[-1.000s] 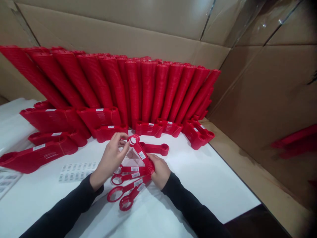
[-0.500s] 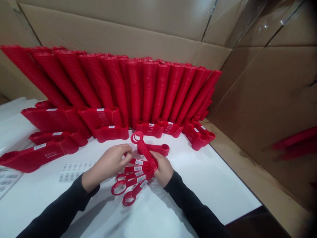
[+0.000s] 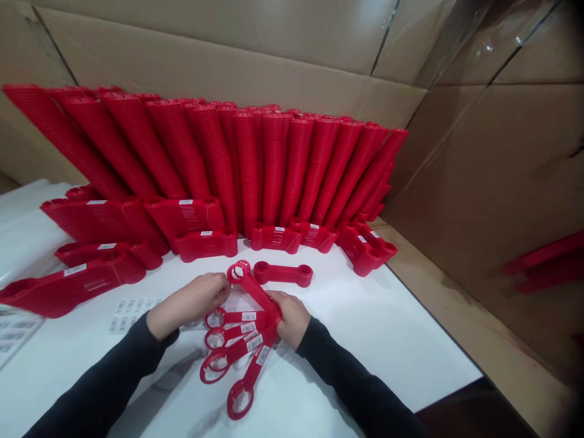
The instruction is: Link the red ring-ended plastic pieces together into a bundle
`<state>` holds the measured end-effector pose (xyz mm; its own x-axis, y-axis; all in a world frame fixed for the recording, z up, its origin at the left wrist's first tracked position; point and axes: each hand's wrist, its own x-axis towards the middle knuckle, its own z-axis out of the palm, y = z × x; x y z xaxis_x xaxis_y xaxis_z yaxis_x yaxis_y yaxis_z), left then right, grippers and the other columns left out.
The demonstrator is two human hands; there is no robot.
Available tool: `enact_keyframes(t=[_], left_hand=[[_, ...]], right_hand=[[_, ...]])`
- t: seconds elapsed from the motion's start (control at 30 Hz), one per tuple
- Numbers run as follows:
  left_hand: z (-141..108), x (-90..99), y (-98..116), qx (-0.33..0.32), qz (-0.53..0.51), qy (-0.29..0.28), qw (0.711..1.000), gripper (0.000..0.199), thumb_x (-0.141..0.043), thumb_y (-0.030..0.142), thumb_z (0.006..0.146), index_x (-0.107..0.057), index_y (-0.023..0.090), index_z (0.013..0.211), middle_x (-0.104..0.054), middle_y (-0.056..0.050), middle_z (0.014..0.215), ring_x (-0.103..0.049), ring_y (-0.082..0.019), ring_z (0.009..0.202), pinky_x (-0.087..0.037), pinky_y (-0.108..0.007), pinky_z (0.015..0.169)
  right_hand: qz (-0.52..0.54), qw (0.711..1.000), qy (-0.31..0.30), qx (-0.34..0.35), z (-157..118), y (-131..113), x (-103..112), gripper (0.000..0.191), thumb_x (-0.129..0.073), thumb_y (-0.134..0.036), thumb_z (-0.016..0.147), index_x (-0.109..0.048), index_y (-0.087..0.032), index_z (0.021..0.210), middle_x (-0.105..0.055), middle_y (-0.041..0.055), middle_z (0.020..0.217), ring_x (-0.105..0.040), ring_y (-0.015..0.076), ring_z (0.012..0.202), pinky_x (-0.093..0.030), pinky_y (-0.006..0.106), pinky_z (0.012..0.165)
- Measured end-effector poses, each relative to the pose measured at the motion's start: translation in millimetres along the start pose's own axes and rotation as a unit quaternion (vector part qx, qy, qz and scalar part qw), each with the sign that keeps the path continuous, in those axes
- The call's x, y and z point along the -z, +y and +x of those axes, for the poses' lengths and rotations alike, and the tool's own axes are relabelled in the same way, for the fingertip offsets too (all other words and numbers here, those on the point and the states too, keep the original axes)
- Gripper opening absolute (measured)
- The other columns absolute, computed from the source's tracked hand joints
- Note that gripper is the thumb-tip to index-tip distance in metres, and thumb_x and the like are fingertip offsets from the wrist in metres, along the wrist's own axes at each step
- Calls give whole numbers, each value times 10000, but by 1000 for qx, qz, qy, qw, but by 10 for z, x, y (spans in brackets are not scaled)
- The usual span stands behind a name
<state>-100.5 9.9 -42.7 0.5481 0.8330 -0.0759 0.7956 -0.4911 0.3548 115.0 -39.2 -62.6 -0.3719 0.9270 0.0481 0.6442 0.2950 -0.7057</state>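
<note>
Head cam, quick: what's in the R hand (image 3: 292,319)?

Red bars (image 3: 237,348), several, held at one end & spread like a fan (ring ends out toward the L side & near edge). R fingers are clamped on the gathered ends, thumb side up.

OK, & the L hand (image 3: 207,295)?

Right by the rings of the top bar (image 3: 258,292), fingers curled in close together. Can't tell if they pinch or touch anything (tips are partly hidden).

Where's the fan, rel. to the table (image 3: 374,328)?

Over the white top, approx. mid-view, btwn the hands & below them. Most of the lower bars have white stickers (image 3: 263,354) w/ print, too small to read.

Anything near it?

One loose bar (image 3: 283,274), lying crosswise just beyond the R hand (could be more than one layer, hard to say). Sheet (image 3: 132,313) w/ rows of printed labels is on the table, partly behind the L forearm.

And the bkgd?

Tall stacks (image 3: 274,164) of red parts in a long row, some leaning, w/ short stacks (image 3: 206,245) in front, white labels on their top edges. Brown cardboard (image 3: 479,158) behind & to the R. Both sleeves (image 3: 100,377) are black, FYI.
</note>
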Motion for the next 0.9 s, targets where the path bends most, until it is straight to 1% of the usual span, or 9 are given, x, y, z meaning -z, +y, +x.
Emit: enact_keyframes(t=[0.13,0.23,0.33,0.4,0.5,0.6,0.73,0.9], left_hand=[[0,-6,-45,-4,-2,3,1000,175,-374,200,776,-498,194,653,-573,-36,727,-519,-170,646,-364,-267,595],[-22,104,-43,-9,-23,-17,1000,153,-395,225,776,-495,196,664,-555,-12,684,-507,-154,607,-374,-252,578],[-52,253,45,-15,-93,-29,995,128,-423,249,776,-501,199,687,-549,10,663,-515,-143,607,-389,-236,574],[-57,299,161,-17,-152,-16,988,129,-436,271,783,-516,198,714,-571,9,697,-536,-143,644,-407,-234,597],[-29,249,361,-9,-212,11,977,130,-454,277,787,-534,198,721,-596,12,707,-550,-141,649,-414,-234,599],[20,138,484,2,-236,35,971,135,-477,282,780,-547,195,705,-620,9,705,-557,-145,644,-414,-238,596],[58,62,511,10,-233,69,970,159,-493,317,783,-566,194,712,-632,9,694,-561,-152,636,-409,-245,594],[50,88,563,18,-209,81,974,151,-478,284,796,-583,194,734,-637,-5,741,-571,-168,703,-415,-264,644]], right_hand=[[-7,1000,-4,-11,3,-3,1,381,-493,-163,732,-587,-156,1101,-654,108,1047,-608,250,941,-471,330,785],[-6,1000,-4,-26,13,1,-2,364,-493,-168,738,-592,-152,1088,-658,108,1030,-613,244,922,-472,315,761],[-13,999,4,-35,20,9,-12,357,-491,-139,729,-600,-165,1068,-663,96,1019,-615,238,910,-466,305,751],[-13,999,11,-35,20,10,-18,369,-491,-123,721,-599,-167,1071,-662,95,1023,-614,238,914,-462,309,760],[-6,1000,15,-27,16,3,-18,366,-488,-139,735,-594,-169,1084,-659,95,1030,-614,239,919,-462,315,770],[-4,1000,18,-20,12,-5,-13,360,-478,-137,740,-597,-182,1077,-657,88,1041,-607,237,941,-455,318,788],[-4,1000,20,-23,10,-6,-16,368,-481,-127,736,-590,-181,1084,-656,86,1042,-606,234,942,-451,317,798],[1,999,24,-22,0,-9,-22,354,-480,-128,738,-587,-176,1073,-654,86,1042,-604,230,951,-451,312,803]])
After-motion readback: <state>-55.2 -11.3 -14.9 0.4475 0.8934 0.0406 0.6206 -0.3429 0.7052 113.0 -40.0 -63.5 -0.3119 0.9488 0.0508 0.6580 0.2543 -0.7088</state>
